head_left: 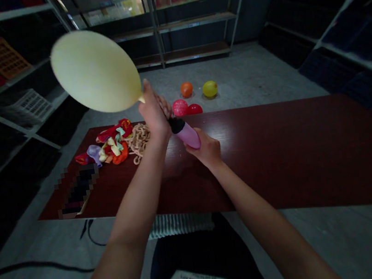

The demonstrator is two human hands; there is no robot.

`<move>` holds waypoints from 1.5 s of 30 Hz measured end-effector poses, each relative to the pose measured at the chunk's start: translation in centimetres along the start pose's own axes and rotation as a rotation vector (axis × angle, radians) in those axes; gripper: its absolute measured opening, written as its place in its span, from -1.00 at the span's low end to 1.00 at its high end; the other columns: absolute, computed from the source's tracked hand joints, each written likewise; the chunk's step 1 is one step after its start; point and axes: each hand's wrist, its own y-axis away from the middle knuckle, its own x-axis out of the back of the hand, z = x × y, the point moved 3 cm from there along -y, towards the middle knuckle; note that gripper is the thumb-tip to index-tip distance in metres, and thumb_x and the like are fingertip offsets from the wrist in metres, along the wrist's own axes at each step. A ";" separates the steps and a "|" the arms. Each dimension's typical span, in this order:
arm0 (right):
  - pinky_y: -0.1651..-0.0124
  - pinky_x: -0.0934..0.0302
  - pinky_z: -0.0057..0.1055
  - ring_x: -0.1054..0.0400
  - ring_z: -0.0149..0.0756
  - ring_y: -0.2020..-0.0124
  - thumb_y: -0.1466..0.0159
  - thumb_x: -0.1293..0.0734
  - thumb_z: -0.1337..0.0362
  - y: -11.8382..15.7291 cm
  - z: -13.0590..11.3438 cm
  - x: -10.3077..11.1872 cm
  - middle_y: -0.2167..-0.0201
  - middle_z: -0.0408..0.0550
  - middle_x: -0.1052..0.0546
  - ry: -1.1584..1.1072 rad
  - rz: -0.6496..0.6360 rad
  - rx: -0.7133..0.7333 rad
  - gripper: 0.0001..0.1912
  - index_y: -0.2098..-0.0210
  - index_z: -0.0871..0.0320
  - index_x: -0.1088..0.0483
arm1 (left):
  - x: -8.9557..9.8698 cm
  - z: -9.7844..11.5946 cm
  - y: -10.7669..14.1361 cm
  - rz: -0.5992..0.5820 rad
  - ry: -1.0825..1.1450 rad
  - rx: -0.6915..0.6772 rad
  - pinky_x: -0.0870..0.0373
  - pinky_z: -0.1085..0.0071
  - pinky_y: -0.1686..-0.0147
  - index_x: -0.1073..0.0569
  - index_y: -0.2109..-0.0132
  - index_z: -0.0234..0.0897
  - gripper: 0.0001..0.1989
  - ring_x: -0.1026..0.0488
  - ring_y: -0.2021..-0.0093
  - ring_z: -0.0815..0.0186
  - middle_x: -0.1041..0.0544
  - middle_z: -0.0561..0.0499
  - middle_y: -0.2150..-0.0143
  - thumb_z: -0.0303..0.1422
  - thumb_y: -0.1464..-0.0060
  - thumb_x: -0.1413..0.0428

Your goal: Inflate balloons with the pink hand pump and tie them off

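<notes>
A large pale yellow balloon (95,71), swollen with air, tilts up to the left over the table. My left hand (154,111) is closed around its neck, near the upper end of a pink and black balloon pump (187,134). Whether the balloon's mouth sits on the pump's nozzle is hidden by my fingers. Gripping the pump's pink lower end is my right hand (208,148). Left of my hands, a pile of limp balloons (115,145) in red, orange, purple and pale colours lies beside a heap of beige, cord-like pieces (139,142).
Everything lies on a dark red-brown table (296,151). A blurred dark flat object (80,190) rests at its left end. Beyond the far edge, an orange balloon (186,89), a yellow balloon (209,89) and two red-pink ones are on the floor. Shelves with crates line the sides.
</notes>
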 end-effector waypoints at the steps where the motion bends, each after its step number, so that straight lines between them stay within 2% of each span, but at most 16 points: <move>1: 0.09 -0.44 -0.21 -0.63 0.04 0.05 -0.33 -0.41 0.02 0.0 0.0 0.0 -0.04 0.13 -0.68 0.003 0.000 0.008 -0.44 -0.26 0.08 -0.43 | 0.2 -0.7 0.7 0.028 0.011 0.011 0.11 0.42 0.66 -0.01 0.45 -0.15 -0.30 0.09 0.72 0.48 0.08 0.22 0.62 0.23 -0.31 -0.13; 3: 0.05 -0.43 -0.22 -0.62 0.03 0.01 -0.33 -0.43 0.06 0.0 -0.1 0.0 -0.07 0.13 -0.67 -0.003 0.003 0.046 -0.44 -0.27 0.08 -0.42 | 0.8 -1.2 1.9 0.060 0.026 0.015 0.11 0.42 0.67 -0.02 0.45 -0.16 -0.31 0.08 0.73 0.48 0.06 0.22 0.62 0.20 -0.32 -0.14; 6: 0.03 -0.42 -0.23 -0.61 0.01 -0.01 -0.32 -0.45 0.10 0.0 -0.3 0.0 -0.11 0.13 -0.66 0.004 0.003 0.111 -0.45 -0.26 0.07 -0.44 | 2.1 -0.5 2.7 0.072 0.035 -0.005 0.11 0.41 0.68 0.01 0.46 -0.16 -0.35 0.08 0.74 0.46 0.06 0.21 0.64 0.12 -0.42 -0.06; 13: 0.09 -0.33 -0.35 -0.59 -0.11 0.07 -0.35 -0.45 0.02 0.1 -1.6 -0.7 0.00 0.10 -0.68 0.124 -0.061 0.243 -0.48 -0.22 0.11 -0.48 | 7.5 0.1 1.4 0.199 0.073 -0.016 0.05 0.40 0.65 0.03 0.46 -0.14 -0.36 0.07 0.70 0.37 0.07 0.20 0.64 0.12 -0.43 -0.03; 17: 0.14 -0.27 -0.39 -0.57 -0.14 0.12 -0.39 -0.43 -0.03 0.5 -2.5 -0.7 0.10 0.04 -0.68 0.185 -0.098 0.327 -0.51 -0.18 0.11 -0.48 | 10.4 0.9 1.2 0.310 0.117 -0.015 0.06 0.39 0.61 0.04 0.48 -0.16 -0.41 0.06 0.68 0.35 0.07 0.17 0.64 -0.08 -0.53 0.07; 22: 0.13 -0.26 -0.37 -0.55 -0.12 0.12 -0.39 -0.43 -0.03 0.7 -2.5 -0.6 0.09 0.08 -0.67 0.209 -0.121 0.399 -0.49 -0.19 0.16 -0.47 | 12.9 3.9 1.0 0.355 0.151 -0.018 0.08 0.40 0.56 0.04 0.47 -0.18 -0.41 0.07 0.68 0.40 0.05 0.17 0.65 -0.09 -0.57 0.17; 26: 0.10 -0.26 -0.35 -0.54 -0.11 0.10 -0.37 -0.46 0.01 0.6 -2.5 -0.6 0.05 0.08 -0.67 0.202 -0.144 0.418 -0.46 -0.23 0.16 -0.46 | 14.3 7.2 0.9 0.389 0.165 -0.047 0.07 0.42 0.58 0.04 0.48 -0.21 -0.43 0.07 0.68 0.44 0.07 0.18 0.66 -0.18 -0.57 0.12; 30: 0.05 -0.27 -0.34 -0.54 -0.12 0.08 -0.38 -0.47 0.01 0.7 -2.7 -0.3 0.04 0.09 -0.67 0.169 -0.130 0.419 -0.48 -0.22 0.15 -0.47 | 15.0 10.6 0.1 0.345 0.161 -0.068 0.05 0.42 0.62 0.07 0.48 -0.21 -0.40 0.08 0.70 0.45 0.07 0.17 0.67 -0.12 -0.57 0.11; 33: 0.02 -0.29 -0.35 -0.55 -0.12 0.06 -0.39 -0.46 0.03 0.8 -2.7 -0.1 0.02 0.10 -0.67 0.131 -0.118 0.393 -0.47 -0.24 0.16 -0.46 | 14.0 12.8 -0.6 0.209 0.106 -0.151 0.02 0.39 0.66 0.06 0.49 -0.20 -0.38 0.05 0.72 0.41 0.07 0.16 0.68 -0.07 -0.51 0.03; 37: -0.02 -0.35 -0.33 -0.58 -0.09 0.02 -0.36 -0.49 0.04 0.5 -2.1 -0.4 -0.07 0.13 -0.66 0.024 -0.125 0.326 -0.46 -0.23 0.15 -0.43 | 10.0 13.9 -0.7 0.040 0.032 -0.266 0.01 0.39 0.68 0.02 0.53 -0.20 -0.36 0.03 0.73 0.41 0.06 0.13 0.68 -0.09 -0.53 0.05; 41: -0.01 -0.38 -0.30 -0.60 -0.06 0.01 -0.32 -0.51 0.10 0.2 -1.1 -0.5 -0.05 0.12 -0.67 -0.065 -0.103 0.181 -0.44 -0.23 0.16 -0.41 | 5.4 12.7 -1.4 -0.046 0.013 -0.250 -0.03 0.41 0.68 0.00 0.52 -0.19 -0.36 0.00 0.73 0.43 0.00 0.12 0.67 -0.07 -0.58 0.16; 45: 0.07 -0.34 -0.32 -0.59 -0.06 0.06 -0.31 -0.49 0.16 -0.2 -0.5 0.0 0.03 0.10 -0.68 -0.066 -0.047 0.024 -0.53 -0.16 0.16 -0.42 | 2.3 9.9 -3.7 -0.040 0.029 -0.138 -0.03 0.42 0.68 -0.03 0.47 -0.16 -0.38 0.01 0.73 0.42 0.02 0.15 0.66 0.04 -0.55 0.13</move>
